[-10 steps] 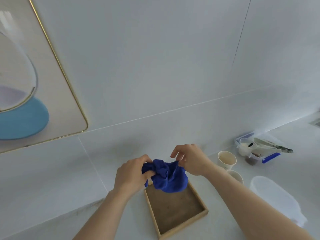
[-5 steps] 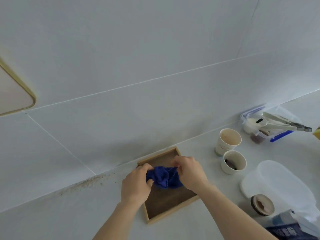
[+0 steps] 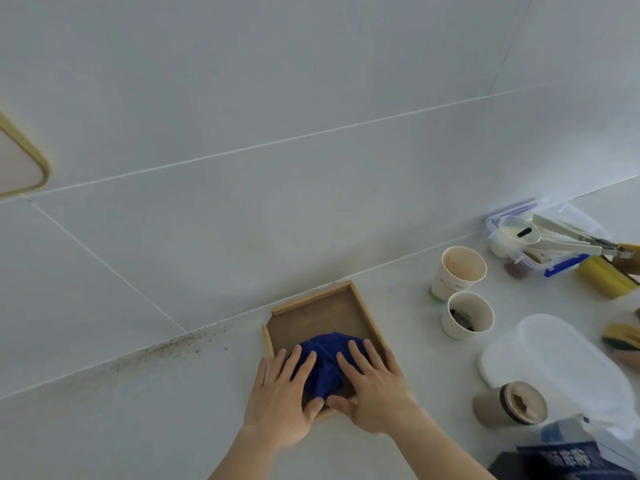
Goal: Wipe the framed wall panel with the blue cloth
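The blue cloth [image 3: 327, 362] lies crumpled in the near part of a shallow wooden tray [image 3: 311, 298] on the white counter, against the tiled wall. My left hand [image 3: 280, 407] and my right hand [image 3: 374, 393] lie flat on top of the cloth. Their fingers are stretched out and spread, and the thumbs meet at its near edge. Only a rounded, gold-rimmed corner of the framed wall panel [image 3: 20, 168] shows at the far left edge, high above the counter and well away from both hands.
Right of the tray stand two paper cups [image 3: 457, 271] [image 3: 467, 320]. Further right are a clear box with tongs [image 3: 540, 237], yellow sponges [image 3: 606, 275], a white plastic lid [image 3: 554, 358], a brown jar on its side [image 3: 512, 405] and a blue packet [image 3: 571, 459]. Brown specks [image 3: 173, 348] line the wall joint.
Both hands brought the bunched cloth down from above the tray into it and flattened out on top. The view dropped, so the framed panel slid almost out at the left.
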The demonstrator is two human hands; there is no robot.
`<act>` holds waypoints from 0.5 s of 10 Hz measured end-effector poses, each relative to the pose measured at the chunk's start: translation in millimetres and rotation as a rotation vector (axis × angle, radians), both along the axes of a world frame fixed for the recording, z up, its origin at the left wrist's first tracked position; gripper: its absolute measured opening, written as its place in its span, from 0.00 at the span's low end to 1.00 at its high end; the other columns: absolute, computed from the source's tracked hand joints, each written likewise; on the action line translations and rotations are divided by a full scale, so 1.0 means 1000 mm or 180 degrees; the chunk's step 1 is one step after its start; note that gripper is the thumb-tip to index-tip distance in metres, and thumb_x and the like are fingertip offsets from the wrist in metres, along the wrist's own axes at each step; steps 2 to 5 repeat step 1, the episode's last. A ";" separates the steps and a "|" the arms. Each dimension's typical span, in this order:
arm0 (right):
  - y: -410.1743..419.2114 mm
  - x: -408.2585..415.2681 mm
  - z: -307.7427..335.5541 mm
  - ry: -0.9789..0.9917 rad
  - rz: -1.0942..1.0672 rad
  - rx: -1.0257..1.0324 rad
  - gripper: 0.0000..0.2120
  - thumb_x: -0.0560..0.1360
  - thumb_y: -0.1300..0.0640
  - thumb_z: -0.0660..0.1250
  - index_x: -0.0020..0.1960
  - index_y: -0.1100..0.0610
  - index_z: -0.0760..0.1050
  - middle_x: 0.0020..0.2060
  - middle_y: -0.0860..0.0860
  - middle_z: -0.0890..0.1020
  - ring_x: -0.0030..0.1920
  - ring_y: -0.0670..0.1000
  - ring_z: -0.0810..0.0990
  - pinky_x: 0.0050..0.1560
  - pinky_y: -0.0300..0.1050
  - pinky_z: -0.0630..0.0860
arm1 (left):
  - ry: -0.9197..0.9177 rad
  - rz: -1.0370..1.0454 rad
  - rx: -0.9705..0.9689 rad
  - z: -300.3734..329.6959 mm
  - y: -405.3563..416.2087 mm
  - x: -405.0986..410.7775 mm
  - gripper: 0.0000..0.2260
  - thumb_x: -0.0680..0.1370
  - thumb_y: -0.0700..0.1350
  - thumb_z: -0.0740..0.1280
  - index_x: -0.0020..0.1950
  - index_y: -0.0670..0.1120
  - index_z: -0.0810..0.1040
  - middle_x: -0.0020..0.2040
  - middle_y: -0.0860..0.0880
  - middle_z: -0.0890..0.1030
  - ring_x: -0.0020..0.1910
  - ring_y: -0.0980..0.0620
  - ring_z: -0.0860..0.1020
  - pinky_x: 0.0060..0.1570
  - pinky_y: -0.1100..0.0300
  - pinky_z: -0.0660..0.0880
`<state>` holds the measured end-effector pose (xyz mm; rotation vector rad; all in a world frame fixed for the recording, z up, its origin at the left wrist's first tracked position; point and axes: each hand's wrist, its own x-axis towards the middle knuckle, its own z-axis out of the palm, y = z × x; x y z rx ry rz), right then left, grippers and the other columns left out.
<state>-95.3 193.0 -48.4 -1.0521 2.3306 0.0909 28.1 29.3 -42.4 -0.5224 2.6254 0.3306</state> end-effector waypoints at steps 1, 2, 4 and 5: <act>-0.002 -0.001 0.008 0.0022 -0.0218 -0.0111 0.49 0.71 0.16 0.40 0.85 0.41 0.40 0.86 0.49 0.37 0.84 0.56 0.31 0.82 0.63 0.31 | 0.0046 -0.0006 -0.0149 0.015 -0.010 0.004 0.37 0.81 0.71 0.49 0.85 0.60 0.37 0.87 0.53 0.38 0.86 0.47 0.38 0.82 0.43 0.35; -0.002 -0.001 0.008 0.0022 -0.0218 -0.0111 0.49 0.71 0.16 0.40 0.85 0.41 0.40 0.86 0.49 0.37 0.84 0.56 0.31 0.82 0.63 0.31 | 0.0046 -0.0006 -0.0149 0.015 -0.010 0.004 0.37 0.81 0.71 0.49 0.85 0.60 0.37 0.87 0.53 0.38 0.86 0.47 0.38 0.82 0.43 0.35; -0.002 -0.001 0.008 0.0022 -0.0218 -0.0111 0.49 0.71 0.16 0.40 0.85 0.41 0.40 0.86 0.49 0.37 0.84 0.56 0.31 0.82 0.63 0.31 | 0.0046 -0.0006 -0.0149 0.015 -0.010 0.004 0.37 0.81 0.71 0.49 0.85 0.60 0.37 0.87 0.53 0.38 0.86 0.47 0.38 0.82 0.43 0.35; -0.002 -0.001 0.008 0.0022 -0.0218 -0.0111 0.49 0.71 0.16 0.40 0.85 0.41 0.40 0.86 0.49 0.37 0.84 0.56 0.31 0.82 0.63 0.31 | 0.0046 -0.0006 -0.0149 0.015 -0.010 0.004 0.37 0.81 0.71 0.49 0.85 0.60 0.37 0.87 0.53 0.38 0.86 0.47 0.38 0.82 0.43 0.35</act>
